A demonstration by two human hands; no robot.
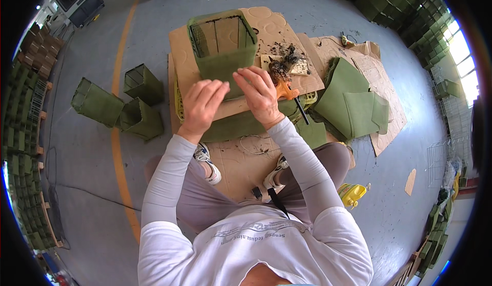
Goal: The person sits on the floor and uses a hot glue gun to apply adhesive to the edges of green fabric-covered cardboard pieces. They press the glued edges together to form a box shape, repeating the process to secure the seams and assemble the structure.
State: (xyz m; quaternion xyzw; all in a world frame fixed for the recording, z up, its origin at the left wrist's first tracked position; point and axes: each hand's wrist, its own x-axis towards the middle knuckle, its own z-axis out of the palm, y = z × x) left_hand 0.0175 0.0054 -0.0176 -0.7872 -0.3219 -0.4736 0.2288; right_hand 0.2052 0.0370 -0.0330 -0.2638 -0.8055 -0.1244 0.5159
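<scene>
Green box [225, 60] is standing on cardboard [182, 55]

The box is standing upright in front of the person, and its open top is showing dark inner edges. Before its near wall, the left hand [201, 109] and the right hand [261, 97] are hovering with a gap between them. Fingers of both hands are bending, half closed, and their tips are pointing toward each other. I cannot tell if they are pinching something thin, or if they are touching the box.

Just beside the right hand, an orange tool [285, 89] is lying, with its front end among black shreds [290, 55]. These shreds are partly covering a pale board [300, 68]. Farther to the right, green sheets [353, 109] are lying one over another. On the floor at the left, three green boxes [97, 103] are resting near an orange line [117, 147]. A yellow bottle [350, 195] is lying beside the person's right knee.
</scene>
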